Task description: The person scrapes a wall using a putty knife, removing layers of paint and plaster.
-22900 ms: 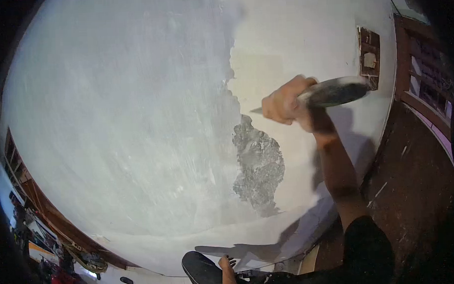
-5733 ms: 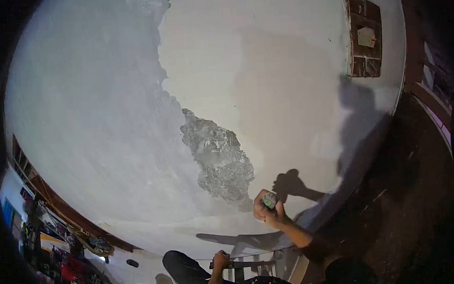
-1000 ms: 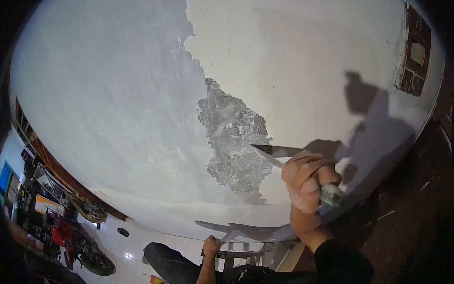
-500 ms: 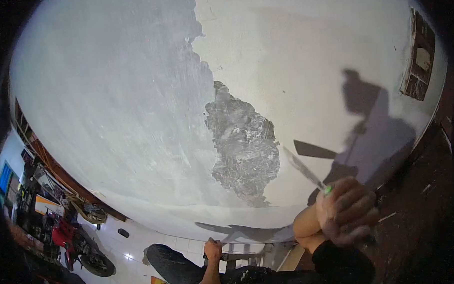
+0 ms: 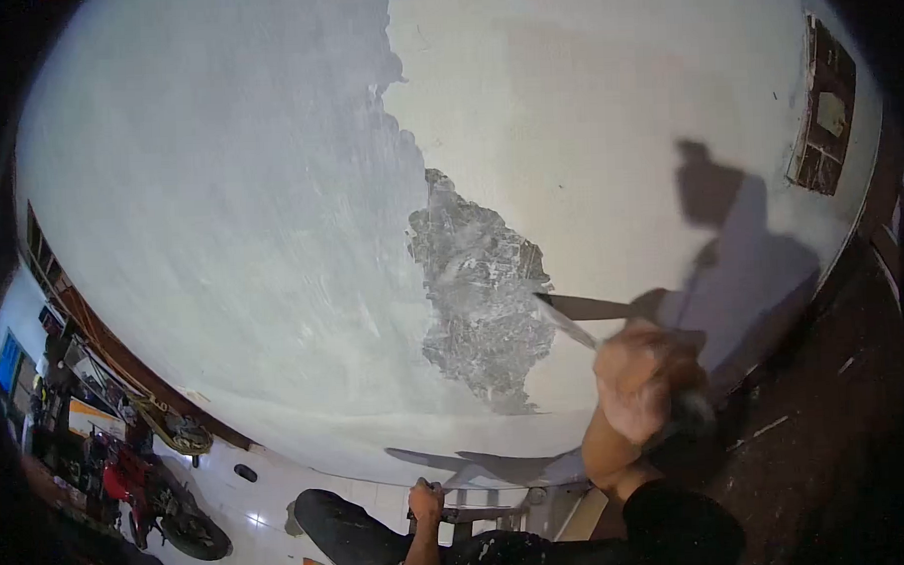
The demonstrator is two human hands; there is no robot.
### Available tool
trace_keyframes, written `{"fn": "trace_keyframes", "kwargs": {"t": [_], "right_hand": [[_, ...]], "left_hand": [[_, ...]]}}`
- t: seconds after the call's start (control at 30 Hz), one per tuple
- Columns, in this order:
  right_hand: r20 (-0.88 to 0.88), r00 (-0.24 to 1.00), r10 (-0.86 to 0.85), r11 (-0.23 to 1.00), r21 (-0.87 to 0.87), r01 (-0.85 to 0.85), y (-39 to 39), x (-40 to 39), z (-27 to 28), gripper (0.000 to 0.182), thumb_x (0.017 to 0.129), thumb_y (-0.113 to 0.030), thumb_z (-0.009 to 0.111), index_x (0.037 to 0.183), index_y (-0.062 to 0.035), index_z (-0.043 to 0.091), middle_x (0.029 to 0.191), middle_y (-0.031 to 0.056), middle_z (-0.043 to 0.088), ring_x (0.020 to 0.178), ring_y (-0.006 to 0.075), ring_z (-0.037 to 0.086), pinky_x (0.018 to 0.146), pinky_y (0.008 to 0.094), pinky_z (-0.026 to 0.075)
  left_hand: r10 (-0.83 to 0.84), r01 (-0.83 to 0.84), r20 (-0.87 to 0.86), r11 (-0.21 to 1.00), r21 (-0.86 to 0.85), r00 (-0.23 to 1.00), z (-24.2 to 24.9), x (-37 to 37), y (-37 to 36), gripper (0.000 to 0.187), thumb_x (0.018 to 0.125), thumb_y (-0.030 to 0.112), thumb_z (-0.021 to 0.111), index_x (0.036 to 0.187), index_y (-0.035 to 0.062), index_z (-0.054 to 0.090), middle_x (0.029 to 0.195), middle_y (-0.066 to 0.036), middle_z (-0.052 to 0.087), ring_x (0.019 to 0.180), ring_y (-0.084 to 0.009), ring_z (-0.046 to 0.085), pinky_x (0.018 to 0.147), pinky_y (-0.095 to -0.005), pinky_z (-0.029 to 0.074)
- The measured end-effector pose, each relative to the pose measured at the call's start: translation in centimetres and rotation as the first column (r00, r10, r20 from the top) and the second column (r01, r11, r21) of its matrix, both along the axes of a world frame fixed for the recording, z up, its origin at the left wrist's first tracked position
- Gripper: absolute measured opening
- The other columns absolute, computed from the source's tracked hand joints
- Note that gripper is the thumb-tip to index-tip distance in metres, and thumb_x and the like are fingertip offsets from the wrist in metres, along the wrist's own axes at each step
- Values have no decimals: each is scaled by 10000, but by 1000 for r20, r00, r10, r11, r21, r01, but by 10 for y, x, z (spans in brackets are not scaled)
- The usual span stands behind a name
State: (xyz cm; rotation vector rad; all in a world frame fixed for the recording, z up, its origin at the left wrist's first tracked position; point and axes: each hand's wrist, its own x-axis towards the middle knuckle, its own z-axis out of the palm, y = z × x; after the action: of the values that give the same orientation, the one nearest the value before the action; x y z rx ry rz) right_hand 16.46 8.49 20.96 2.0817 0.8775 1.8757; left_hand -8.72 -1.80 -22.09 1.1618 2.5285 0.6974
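My right hand is closed round the handle of a scraper, its flat metal blade seen nearly edge-on. The blade's tip overlaps the lower right edge of a bare, rough grey patch in the wall's coating. Grey skim covers the wall left of the patch, and cream paint lies to its right. Down at the bottom middle, my left hand is wrapped round a dark rail beside my bent knee.
A red motorcycle stands on the white tiled floor at lower left, among clutter. One dark oval object lies on the tiles. High on the right side of the wall is a brown-framed opening. My shadow falls across the right part.
My right hand has swung left and up with the scraper, bringing the blade from the cream paint to the rough patch's edge. My left hand stays on the rail.
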Motion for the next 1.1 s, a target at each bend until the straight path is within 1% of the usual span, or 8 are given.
{"fn": "trace_keyframes", "kwargs": {"t": [0.03, 0.1, 0.17, 0.37, 0.47, 0.63, 0.9, 1.1], "right_hand": [[-11, 1000, 5, 997, 83, -4, 2, -1, -1, 176, 829, -154, 506, 931, -50, 604, 944, 116, 594, 878, 221, 564, 761, 393, 493], [14, 998, 60, 955, 290, -61, 2, 2, 0, 179, 838, -143, 507, 958, -49, 603, 946, 118, 597, 885, 226, 561, 760, 391, 498], [50, 956, 289, 956, 32, -291, -17, 16, 9, 152, 845, -120, 516, 954, -48, 593, 930, 120, 598, 867, 240, 569, 733, 379, 505], [-73, 985, 158, 976, -143, -167, -34, -1, 42, 42, 805, -135, 561, 786, -97, 559, 680, 77, 584, 678, 233, 583, 635, 374, 480], [195, 976, 96, 917, 363, -163, -13, 8, 32, 145, 783, -149, 549, 647, -122, 505, 643, 56, 575, 616, 197, 560, 595, 354, 453], [590, 808, 0, 998, -54, 39, -22, 40, 39, 130, 785, -167, 533, 670, -125, 491, 622, 32, 556, 593, 170, 542, 635, 324, 456], [260, 965, 38, 999, -10, -37, -9, 26, 41, 87, 818, -124, 513, 878, -62, 504, 741, 75, 559, 752, 209, 553, 761, 372, 440], [212, 976, 51, 999, -27, -47, -11, 28, 42, 184, 835, -100, 504, 1002, -24, 514, 821, 102, 561, 851, 233, 560, 838, 396, 430]], "left_hand": [[-39, 42, -51, 997, 70, 998, -5, -2, -2, 273, 712, 250, 619, 754, -19, 592, 732, -232, 622, 696, -403, 617, 650, -474, 495], [-33, 34, -41, 999, 15, 999, -14, -5, 0, 270, 713, 252, 619, 756, -14, 596, 734, -229, 623, 693, -399, 617, 651, -474, 495], [-35, 34, -28, 999, -17, 999, -17, -5, 0, 270, 716, 256, 617, 758, -10, 598, 737, -226, 624, 691, -395, 618, 652, -473, 495], [-62, 64, 38, 997, -49, 997, -7, -5, 1, 290, 739, 280, 601, 765, -8, 601, 729, -216, 628, 709, -390, 623, 673, -461, 499], [-45, 42, -31, 995, -89, 998, -7, -2, 2, 297, 738, 285, 600, 751, -11, 603, 733, -216, 631, 722, -386, 627, 684, -451, 503], [-72, 72, -19, 997, -38, 997, -2, -2, 2, 277, 737, 273, 591, 723, -3, 605, 719, -198, 636, 681, -379, 628, 665, -459, 503], [-108, 108, -37, 994, 12, 994, -10, -4, -2, 259, 738, 264, 581, 733, 6, 606, 710, -207, 630, 689, -376, 628, 662, -459, 501], [-47, 48, 36, 998, -34, 998, -4, -3, -1, 256, 730, 263, 588, 741, 9, 609, 723, -216, 627, 714, -383, 625, 675, -466, 495]]}}
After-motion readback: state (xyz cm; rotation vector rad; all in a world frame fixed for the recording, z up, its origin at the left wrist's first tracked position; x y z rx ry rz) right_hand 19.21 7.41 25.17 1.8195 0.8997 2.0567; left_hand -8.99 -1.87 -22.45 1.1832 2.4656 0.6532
